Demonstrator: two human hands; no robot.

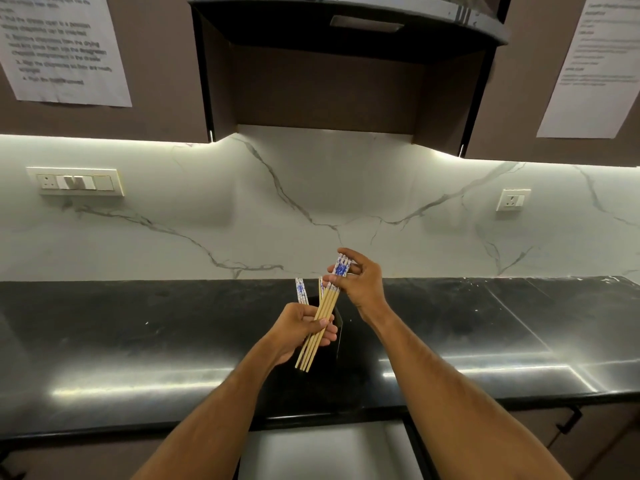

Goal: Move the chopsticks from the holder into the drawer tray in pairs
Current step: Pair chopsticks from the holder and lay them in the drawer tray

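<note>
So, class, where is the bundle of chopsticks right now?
In the head view, centre frame, the bundle of chopsticks is held above the black counter by the left hand and right hand.

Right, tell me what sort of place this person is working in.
Most likely a home kitchen. A dark chimney hood hangs between brown wall cabinets, over a glossy black stone countertop with a white veined marble backsplash. Both hands hold a bundle of bamboo chopsticks with blue-and-white ends.
</note>
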